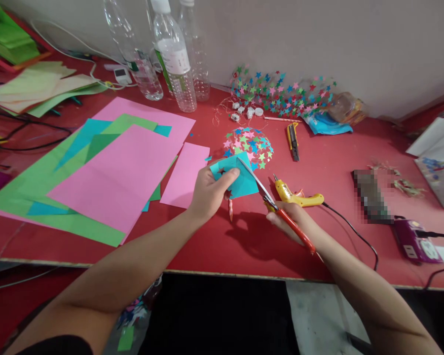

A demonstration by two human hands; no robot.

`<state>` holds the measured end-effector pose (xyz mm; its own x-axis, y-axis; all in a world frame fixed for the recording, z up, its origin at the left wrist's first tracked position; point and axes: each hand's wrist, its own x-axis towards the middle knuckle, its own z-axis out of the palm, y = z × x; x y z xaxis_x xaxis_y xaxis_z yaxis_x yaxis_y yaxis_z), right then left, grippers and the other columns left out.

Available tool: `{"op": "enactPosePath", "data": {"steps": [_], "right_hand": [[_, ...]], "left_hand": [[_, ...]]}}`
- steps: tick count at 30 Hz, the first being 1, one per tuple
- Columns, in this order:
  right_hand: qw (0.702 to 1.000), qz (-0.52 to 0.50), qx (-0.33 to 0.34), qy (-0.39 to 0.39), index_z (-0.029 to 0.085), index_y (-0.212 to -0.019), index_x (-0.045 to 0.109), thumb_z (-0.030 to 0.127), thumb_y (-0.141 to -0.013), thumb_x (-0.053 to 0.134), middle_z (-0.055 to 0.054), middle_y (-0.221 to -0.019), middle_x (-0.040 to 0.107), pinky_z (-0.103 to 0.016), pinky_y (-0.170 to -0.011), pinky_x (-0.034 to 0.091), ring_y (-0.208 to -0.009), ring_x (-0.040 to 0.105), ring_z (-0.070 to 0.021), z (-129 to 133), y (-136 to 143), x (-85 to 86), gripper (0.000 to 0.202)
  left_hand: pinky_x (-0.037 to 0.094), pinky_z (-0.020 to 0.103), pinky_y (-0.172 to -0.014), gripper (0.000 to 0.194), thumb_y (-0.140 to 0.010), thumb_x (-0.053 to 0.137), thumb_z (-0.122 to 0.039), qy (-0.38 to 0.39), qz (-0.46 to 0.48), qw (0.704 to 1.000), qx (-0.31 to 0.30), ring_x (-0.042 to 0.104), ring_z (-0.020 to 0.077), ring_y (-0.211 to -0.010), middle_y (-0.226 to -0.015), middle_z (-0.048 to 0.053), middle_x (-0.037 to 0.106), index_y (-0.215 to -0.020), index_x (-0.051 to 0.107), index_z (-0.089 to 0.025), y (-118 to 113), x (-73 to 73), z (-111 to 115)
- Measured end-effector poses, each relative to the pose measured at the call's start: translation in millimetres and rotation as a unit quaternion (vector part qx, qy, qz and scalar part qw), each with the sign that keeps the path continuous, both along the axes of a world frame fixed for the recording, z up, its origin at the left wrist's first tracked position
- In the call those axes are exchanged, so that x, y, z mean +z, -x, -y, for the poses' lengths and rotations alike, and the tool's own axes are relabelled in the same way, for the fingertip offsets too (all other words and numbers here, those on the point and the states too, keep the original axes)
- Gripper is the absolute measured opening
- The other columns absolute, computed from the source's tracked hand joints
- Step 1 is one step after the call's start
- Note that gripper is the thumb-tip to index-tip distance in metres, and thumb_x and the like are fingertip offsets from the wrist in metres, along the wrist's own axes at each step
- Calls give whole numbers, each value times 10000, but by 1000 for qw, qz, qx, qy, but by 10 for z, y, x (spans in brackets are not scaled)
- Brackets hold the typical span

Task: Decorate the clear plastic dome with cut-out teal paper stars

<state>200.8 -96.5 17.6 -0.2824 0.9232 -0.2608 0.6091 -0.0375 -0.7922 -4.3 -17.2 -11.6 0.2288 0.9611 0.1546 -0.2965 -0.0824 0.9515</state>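
Observation:
My left hand (210, 191) pinches a small turquoise paper (247, 181) with star-shaped holes, its thumb lying on top. My right hand (294, 222) is wrapped round red-handled scissors (295, 228), whose blades meet the paper's upper right part. Just beyond the paper lies a pile of small coloured paper stars (262, 143). A yellow glue gun (298, 195) rests beside my right hand. To the left of my left hand is a pink paper piece (183, 177), and a striped pencil (231, 210) shows below the turquoise paper.
Large pink and green sheets (114, 182) cover the table's left part. Clear plastic bottles (177, 69) stand at the back, beside a star-covered clear roll (284, 96). A yellow cutter (292, 142), a blurred dark object (373, 196) and a purple socket box (416, 241) lie rightward.

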Motion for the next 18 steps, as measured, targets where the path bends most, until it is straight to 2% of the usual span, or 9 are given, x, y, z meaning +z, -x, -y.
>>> {"op": "enactPosePath", "data": {"steps": [18], "right_hand": [[1000,16,-5,-11,234,-604,332,767,-823,495,44,-565,319,-275,-504,261,-525,308,-106,-2,-10,-20,599]], "left_hand": [[306,229,-401,305,-880,624,-283,4,5,1000,-8,412,80,-452,-524,-44,426,-616,508,-186,-3,-7,3]]}}
